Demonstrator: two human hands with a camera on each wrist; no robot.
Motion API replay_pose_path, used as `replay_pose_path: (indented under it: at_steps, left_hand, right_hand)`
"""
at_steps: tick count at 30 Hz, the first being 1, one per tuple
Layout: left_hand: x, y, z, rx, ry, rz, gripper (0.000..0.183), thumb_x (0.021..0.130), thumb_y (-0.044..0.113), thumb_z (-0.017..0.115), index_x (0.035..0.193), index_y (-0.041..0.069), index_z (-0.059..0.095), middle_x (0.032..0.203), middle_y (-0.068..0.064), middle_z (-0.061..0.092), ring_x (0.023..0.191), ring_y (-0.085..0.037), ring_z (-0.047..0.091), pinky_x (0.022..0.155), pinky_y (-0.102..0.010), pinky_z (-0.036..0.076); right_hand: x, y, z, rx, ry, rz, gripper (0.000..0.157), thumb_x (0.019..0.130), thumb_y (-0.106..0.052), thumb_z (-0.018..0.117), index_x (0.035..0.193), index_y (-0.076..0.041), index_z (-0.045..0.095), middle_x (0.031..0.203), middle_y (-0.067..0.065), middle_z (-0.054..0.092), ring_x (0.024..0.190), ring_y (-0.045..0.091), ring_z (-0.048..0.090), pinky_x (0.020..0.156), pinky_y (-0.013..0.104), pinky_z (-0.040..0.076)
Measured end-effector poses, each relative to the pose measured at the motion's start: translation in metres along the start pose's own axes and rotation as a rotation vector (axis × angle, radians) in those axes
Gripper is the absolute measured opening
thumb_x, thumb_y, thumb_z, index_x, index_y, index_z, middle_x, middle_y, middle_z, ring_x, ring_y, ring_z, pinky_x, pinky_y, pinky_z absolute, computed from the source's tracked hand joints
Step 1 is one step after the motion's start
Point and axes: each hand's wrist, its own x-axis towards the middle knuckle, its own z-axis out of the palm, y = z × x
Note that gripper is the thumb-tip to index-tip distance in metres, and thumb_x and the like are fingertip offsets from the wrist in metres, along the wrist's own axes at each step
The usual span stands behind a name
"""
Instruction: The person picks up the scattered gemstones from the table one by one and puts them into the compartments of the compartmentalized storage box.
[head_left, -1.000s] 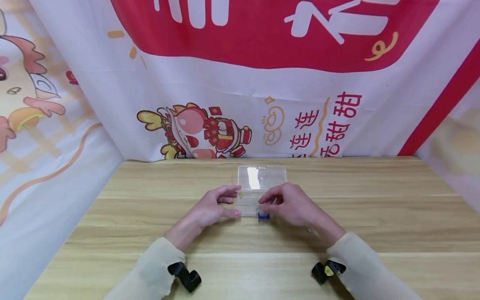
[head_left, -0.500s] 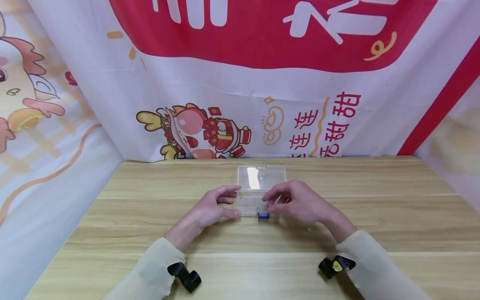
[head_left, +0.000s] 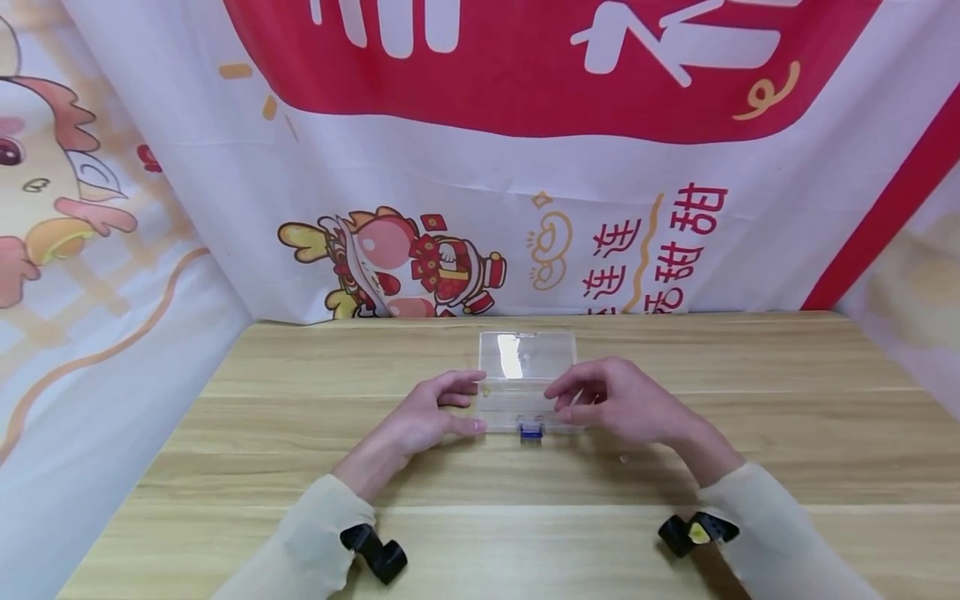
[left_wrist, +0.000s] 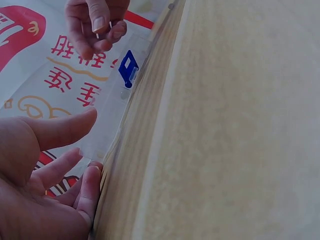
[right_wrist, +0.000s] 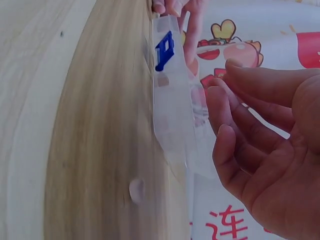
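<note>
A clear plastic box sits on the table with its lid raised at the back. Its blue clasp hangs at the front edge. My left hand holds the box's left end, thumb near the front corner and fingers along the side. My right hand hovers by the box's right end, its fingers loosely bent. In the right wrist view, thumb and forefinger of the right hand come near each other, with nothing plainly visible between them. A tiny yellowish spot shows at the box's left.
A small clear round piece lies on the wooden table below my right hand, also seen as a pale disc in the right wrist view. Behind the table hangs a printed cloth. A black camera sits on each wrist.
My right hand has moved rightward, away from the blue clasp, leaving it in plain sight. The left hand and the box stay in place.
</note>
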Motion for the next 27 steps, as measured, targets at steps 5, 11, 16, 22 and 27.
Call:
replay_pose_path:
  at_steps: [5, 11, 16, 22, 27]
  left_hand:
    - [0.001, 0.0, 0.0, 0.001, 0.003, -0.006, 0.072, 0.084, 0.008, 0.088, 0.147, 0.03, 0.062, 0.144, -0.003, 0.062, 0.131, -0.025, 0.056, 0.12, -0.05, 0.044]
    - [0.001, 0.0, 0.001, 0.007, 0.005, 0.003, 0.072, 0.083, 0.007, 0.088, 0.147, 0.028, 0.063, 0.143, -0.003, 0.063, 0.13, -0.025, 0.057, 0.12, -0.05, 0.044]
    - [0.001, 0.0, 0.001, 0.006, 0.004, 0.005, 0.071, 0.083, 0.007, 0.088, 0.146, 0.028, 0.063, 0.143, -0.003, 0.063, 0.13, -0.025, 0.057, 0.12, -0.05, 0.044]
    - [0.002, -0.001, 0.001, 0.005, 0.008, 0.006, 0.071, 0.083, 0.007, 0.088, 0.146, 0.028, 0.064, 0.142, -0.003, 0.063, 0.13, -0.025, 0.057, 0.119, -0.049, 0.044]
    - [0.001, -0.001, 0.0, 0.01, 0.0, 0.013, 0.072, 0.082, 0.007, 0.088, 0.147, 0.026, 0.063, 0.143, -0.004, 0.063, 0.13, -0.027, 0.057, 0.119, -0.05, 0.044]
  right_hand:
    - [-0.007, 0.007, -0.007, 0.002, 0.02, 0.022, 0.026, 0.094, -0.014, 0.079, 0.12, -0.009, 0.078, 0.1, 0.001, 0.076, 0.087, 0.022, 0.064, 0.072, 0.026, 0.055]
    - [-0.023, 0.021, -0.017, 0.013, 0.015, 0.044, 0.024, 0.094, -0.014, 0.079, 0.117, -0.008, 0.077, 0.098, 0.003, 0.076, 0.087, 0.022, 0.065, 0.071, 0.026, 0.055]
    - [-0.035, 0.032, -0.027, 0.029, 0.011, 0.053, 0.022, 0.094, -0.013, 0.078, 0.115, -0.005, 0.077, 0.098, 0.005, 0.077, 0.087, 0.019, 0.068, 0.07, 0.025, 0.056]
    - [-0.042, 0.037, -0.03, 0.049, -0.026, 0.067, 0.022, 0.093, -0.009, 0.077, 0.115, -0.004, 0.076, 0.098, 0.007, 0.076, 0.089, 0.019, 0.069, 0.072, 0.025, 0.057]
    - [-0.044, 0.038, -0.027, 0.066, -0.077, 0.085, 0.025, 0.091, -0.012, 0.081, 0.114, -0.004, 0.075, 0.099, 0.008, 0.076, 0.089, 0.019, 0.069, 0.072, 0.025, 0.058]
